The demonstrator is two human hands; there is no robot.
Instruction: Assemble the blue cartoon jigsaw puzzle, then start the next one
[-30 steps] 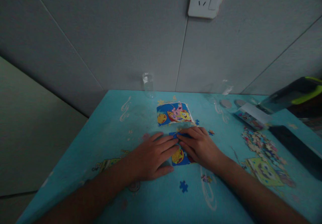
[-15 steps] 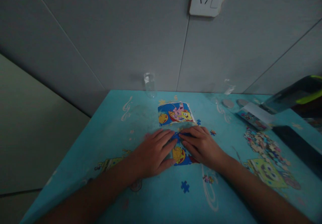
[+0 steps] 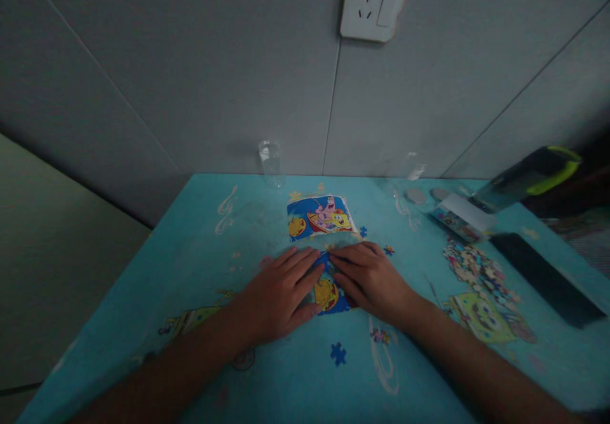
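Observation:
A partly joined jigsaw puzzle [image 3: 326, 294], blue with a yellow burger, lies on the table between my hands. My left hand [image 3: 281, 294] rests along its left side, fingers stretched out and thumb apart, fingertips on the upper left edge. From the right, my right hand [image 3: 369, 281] reaches over the puzzle with its fingers apart and fingertips on the top edge, covering the right part. Whether a loose piece is under those fingertips is hidden. Just beyond lies a picture card [image 3: 321, 215] with cartoon figures in a boat. A loose blue puzzle piece [image 3: 338, 353] is nearer to me.
More loose pieces [image 3: 380, 336] lie around the right hand. At the right are a puzzle-piece heap [image 3: 479, 271], a long dark object [image 3: 548, 278], a folded printed card [image 3: 460, 217] and a dark bottle [image 3: 521, 179]. A clear plastic jar [image 3: 271, 164] stands near the wall.
The view has shifted, so everything sits slightly further left. Both hands stay on the puzzle, with little visible movement of the fingers.

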